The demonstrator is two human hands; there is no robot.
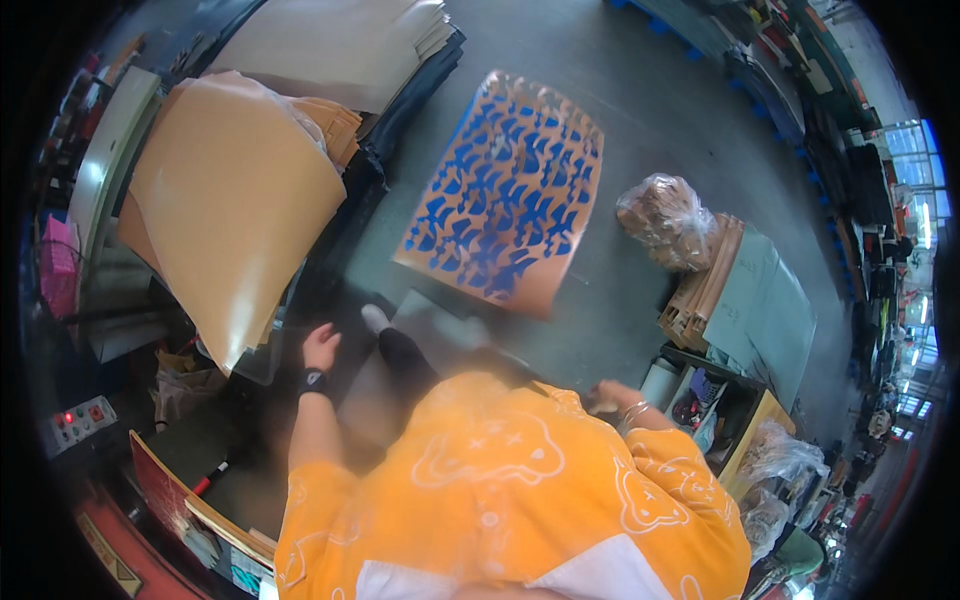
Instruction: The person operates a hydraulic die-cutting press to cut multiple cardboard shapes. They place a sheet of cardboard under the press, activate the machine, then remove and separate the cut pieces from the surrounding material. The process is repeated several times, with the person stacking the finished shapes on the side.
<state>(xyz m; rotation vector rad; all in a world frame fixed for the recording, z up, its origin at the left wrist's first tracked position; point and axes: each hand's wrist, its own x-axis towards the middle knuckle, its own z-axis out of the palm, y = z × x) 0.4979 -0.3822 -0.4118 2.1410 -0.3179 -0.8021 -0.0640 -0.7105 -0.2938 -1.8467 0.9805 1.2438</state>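
My left hand [320, 347], with a black band on its wrist, is held out beside a stack of large brown sheets [235, 190]. Its fingers are loosely bent and slightly apart, with nothing visible in them. My right hand [605, 397] is low at my right side, near a cabinet with open compartments [735, 410]. It is blurred, and its fingers are partly hidden. Ahead of me a brown sheet [535, 290] full of curved cut-outs lies over something blue that shows through the holes.
A clear plastic bag of brown pieces [668, 215] rests by stacked brown cardboard [705, 285] and a pale green sheet [765, 300] at right. Pale sheets [330, 45] are piled at far left. A control box with red lights [82, 422] is at lower left.
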